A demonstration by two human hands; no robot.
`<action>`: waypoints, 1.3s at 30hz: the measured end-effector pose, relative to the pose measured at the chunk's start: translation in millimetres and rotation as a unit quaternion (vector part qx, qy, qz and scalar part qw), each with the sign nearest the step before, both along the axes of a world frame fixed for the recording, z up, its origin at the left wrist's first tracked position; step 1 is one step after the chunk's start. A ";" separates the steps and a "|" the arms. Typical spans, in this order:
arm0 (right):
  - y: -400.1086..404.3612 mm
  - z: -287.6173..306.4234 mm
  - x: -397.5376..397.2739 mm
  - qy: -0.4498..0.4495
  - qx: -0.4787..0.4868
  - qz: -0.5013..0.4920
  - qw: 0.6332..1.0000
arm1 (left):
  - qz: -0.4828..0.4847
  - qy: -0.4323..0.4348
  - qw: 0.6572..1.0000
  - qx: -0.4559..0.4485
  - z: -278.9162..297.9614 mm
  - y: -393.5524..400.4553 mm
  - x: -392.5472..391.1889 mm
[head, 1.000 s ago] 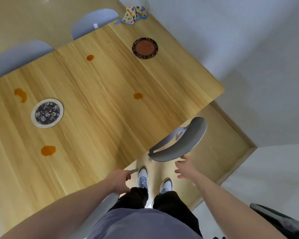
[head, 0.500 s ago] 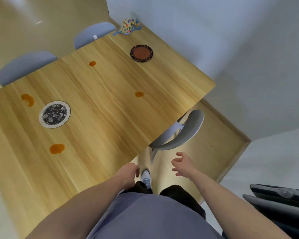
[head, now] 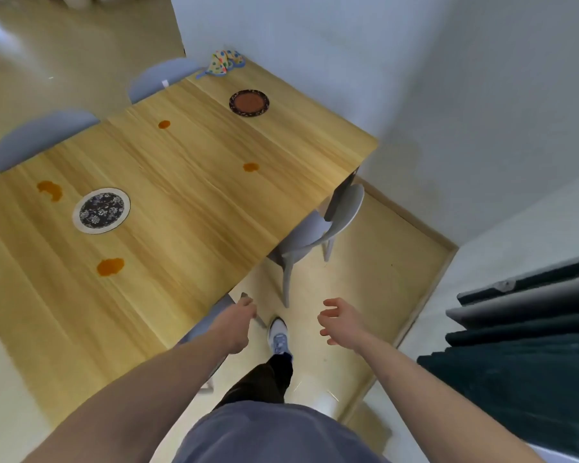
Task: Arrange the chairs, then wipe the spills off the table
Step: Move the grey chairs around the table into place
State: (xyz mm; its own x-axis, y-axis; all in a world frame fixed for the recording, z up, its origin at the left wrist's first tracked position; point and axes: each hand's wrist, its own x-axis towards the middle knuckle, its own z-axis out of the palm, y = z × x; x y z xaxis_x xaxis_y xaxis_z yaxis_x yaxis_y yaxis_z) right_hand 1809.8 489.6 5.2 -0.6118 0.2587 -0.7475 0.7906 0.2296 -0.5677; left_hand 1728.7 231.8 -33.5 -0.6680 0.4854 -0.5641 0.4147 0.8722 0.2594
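Chairs first: the grey chair (head: 328,225) ahead of your right fingers (head: 330,312) sits tucked partly under the counter (head: 188,202) at its far corner, well apart from your hand; a second chair (head: 211,324) lies under and just beside your left hand (head: 238,325), its back poking out from the counter edge. Your right hand (head: 340,320) is spread and empty, fingers loosely curled, touching nothing; your left hand is curled downward at that chair's back, but whether it actually grips the back you cannot tell from here. Two more chairs — one (head: 41,135) and another (head: 163,78) — stand pushed in along the far side. You look to be in the arranging step, with the near chair the one left to settle; the next move calls for a firm hold on its back and a straight push under the edge. Wiping is not begun: four orange spills (head: 110,266) dot the wood well beyond your fingers, and the spotted cloth (head: 224,63) waits at the far corner, past the brown coaster (head: 249,102) and the floral coaster (head: 101,210).
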 end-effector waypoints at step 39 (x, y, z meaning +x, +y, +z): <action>-424.8 -8.0 56.1 -0.146 -0.001 -0.152 0.978 | 0.095 -0.026 0.995 0.005 84.7 -495.8 59.7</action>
